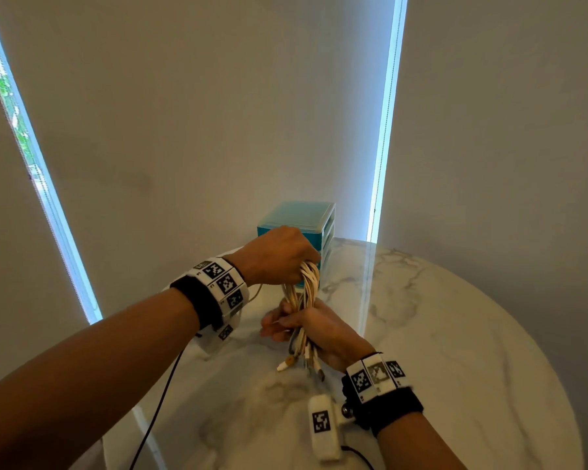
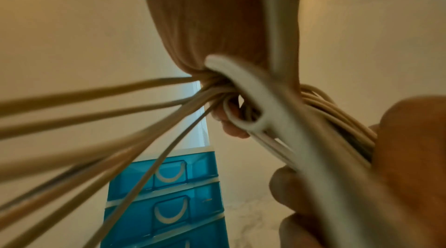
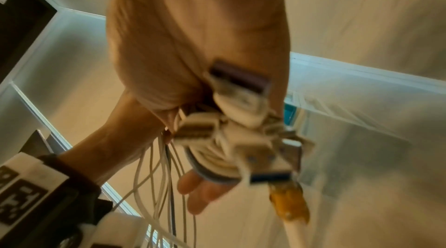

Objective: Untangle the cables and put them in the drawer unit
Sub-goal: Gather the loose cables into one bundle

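Observation:
A bundle of white and cream cables point(image 1: 305, 293) hangs upright between both hands above the marble table point(image 1: 438, 334). My left hand point(image 1: 279, 254) grips the looped top of the cables point(image 2: 243, 103). My right hand point(image 1: 314, 325) grips the bundle lower down, and the plug ends point(image 1: 302, 361) stick out below it, one with an orange tip. The right wrist view shows the USB plugs point(image 3: 243, 132) bunched at my right hand point(image 3: 193, 73). The teal drawer unit point(image 1: 302, 222) stands behind the hands, with its drawers point(image 2: 169, 195) closed.
The round marble table ends close to the wall, with the drawer unit at its far edge. A black lead point(image 1: 157, 401) runs from my left wrist camera down over the table's left side. Bright window strips point(image 1: 384, 130) flank the wall.

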`<move>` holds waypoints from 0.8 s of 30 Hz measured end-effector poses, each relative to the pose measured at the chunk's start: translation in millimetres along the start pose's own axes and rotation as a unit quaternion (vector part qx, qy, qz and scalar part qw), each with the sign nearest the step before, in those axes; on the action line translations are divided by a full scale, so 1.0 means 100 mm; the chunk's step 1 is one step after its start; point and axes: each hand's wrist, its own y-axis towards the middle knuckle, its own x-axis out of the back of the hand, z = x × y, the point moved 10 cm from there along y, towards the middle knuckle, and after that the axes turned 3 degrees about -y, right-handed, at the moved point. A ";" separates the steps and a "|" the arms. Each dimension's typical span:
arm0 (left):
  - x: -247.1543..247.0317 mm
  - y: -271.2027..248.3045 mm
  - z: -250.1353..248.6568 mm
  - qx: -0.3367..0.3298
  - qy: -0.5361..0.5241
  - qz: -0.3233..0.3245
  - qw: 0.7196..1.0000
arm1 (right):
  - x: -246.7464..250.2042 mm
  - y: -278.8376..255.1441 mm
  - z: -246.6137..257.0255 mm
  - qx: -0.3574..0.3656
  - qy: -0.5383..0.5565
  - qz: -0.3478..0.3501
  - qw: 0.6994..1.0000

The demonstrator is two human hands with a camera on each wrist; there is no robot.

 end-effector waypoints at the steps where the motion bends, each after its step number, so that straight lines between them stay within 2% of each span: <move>1: 0.03 0.01 0.01 -0.001 -0.018 -0.016 1.000 | 0.00 -0.02 0.03 0.014 -0.005 -0.001 1.000; 4: 0.07 -0.02 0.07 0.039 -0.104 -0.007 0.994 | 0.01 -0.06 0.13 0.055 -0.032 0.015 0.998; 7: -0.06 -0.09 0.14 0.096 -0.196 0.088 0.972 | -0.06 -0.10 0.12 0.065 -0.069 0.062 0.994; 10: -0.15 -0.16 0.18 0.113 -0.235 0.153 0.953 | -0.18 -0.12 0.12 0.041 -0.061 0.090 0.993; 14: -0.28 -0.26 0.29 0.146 -0.282 0.221 0.922 | -0.17 -0.14 0.12 0.004 -0.056 0.091 0.994; 20: -0.42 -0.39 0.46 0.176 -0.330 0.267 0.888 | -0.01 -0.13 0.05 -0.022 -0.054 0.102 0.993; 22: -0.48 -0.44 0.45 0.174 -0.390 0.268 0.864 | 0.06 -0.12 0.00 -0.032 -0.059 0.088 0.994; 24: -0.50 -0.48 0.42 0.164 -0.486 0.259 0.819 | 0.23 -0.11 -0.06 -0.043 -0.045 0.050 0.997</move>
